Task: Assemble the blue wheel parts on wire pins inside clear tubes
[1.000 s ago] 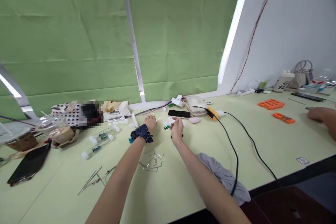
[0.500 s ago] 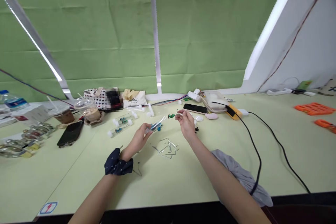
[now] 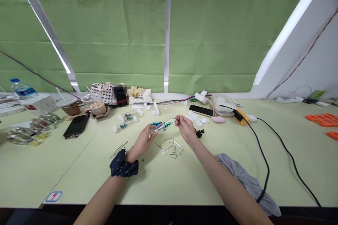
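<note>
My left hand (image 3: 144, 140) grips a clear plastic tube (image 3: 161, 126) by its white-capped end, the tube slanting up to the right. At the tube's far mouth, the fingertips of my right hand (image 3: 185, 128) are pinched around a thin metal rod. A small green part (image 3: 168, 124) shows at the tube; it looks to be inside, though the clear wall makes this hard to judge. Blue parts (image 3: 155, 124) lie on the table behind the tube. Below the hands are scattered short metal rods and hex keys (image 3: 173, 149).
Capped tubes with small parts (image 3: 128, 116) lie at the left. White caps (image 3: 198, 121), black pieces (image 3: 200, 133) and a phone (image 3: 201, 110) are at the right. Black cables (image 3: 260, 144) and grey cloth (image 3: 237, 175) lie near my right arm; drink cups (image 3: 97, 107) stand farther left.
My right hand has brought the green part from beyond the tube's mouth to the tube, and its fingers are now at the opening. The camera view has shifted slightly left.
</note>
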The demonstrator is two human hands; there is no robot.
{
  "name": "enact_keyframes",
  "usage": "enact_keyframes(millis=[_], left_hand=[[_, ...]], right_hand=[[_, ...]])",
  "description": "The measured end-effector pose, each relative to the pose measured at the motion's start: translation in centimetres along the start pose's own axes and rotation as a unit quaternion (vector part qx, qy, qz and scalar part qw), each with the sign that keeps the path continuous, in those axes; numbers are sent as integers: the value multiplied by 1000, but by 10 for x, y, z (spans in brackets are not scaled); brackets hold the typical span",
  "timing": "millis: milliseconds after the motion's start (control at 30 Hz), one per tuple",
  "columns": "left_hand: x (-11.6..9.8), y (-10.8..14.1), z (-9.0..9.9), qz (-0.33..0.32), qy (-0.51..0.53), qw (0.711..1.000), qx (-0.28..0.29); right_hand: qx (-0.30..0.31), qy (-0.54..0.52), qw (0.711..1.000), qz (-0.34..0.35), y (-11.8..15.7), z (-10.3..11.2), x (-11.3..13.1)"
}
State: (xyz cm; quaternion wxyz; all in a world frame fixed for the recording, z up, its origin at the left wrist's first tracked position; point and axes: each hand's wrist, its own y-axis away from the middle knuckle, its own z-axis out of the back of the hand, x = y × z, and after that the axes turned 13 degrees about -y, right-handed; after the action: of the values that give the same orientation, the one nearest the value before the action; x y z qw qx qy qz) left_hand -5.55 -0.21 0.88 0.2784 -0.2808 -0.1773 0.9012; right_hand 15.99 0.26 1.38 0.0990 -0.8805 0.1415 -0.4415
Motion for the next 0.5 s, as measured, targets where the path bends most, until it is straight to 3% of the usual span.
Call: enact_keyframes(millis=[167, 400, 500], left_hand=[[0, 1, 0, 0, 3, 1000, 8], [1, 0, 8, 6, 33, 999, 18], [7, -1, 13, 30, 62, 998, 7]], right_hand=[[1, -22, 1000, -2, -1, 3, -3], [51, 69, 995, -52, 6, -2, -5], [30, 84, 995, -44, 8, -2, -3]])
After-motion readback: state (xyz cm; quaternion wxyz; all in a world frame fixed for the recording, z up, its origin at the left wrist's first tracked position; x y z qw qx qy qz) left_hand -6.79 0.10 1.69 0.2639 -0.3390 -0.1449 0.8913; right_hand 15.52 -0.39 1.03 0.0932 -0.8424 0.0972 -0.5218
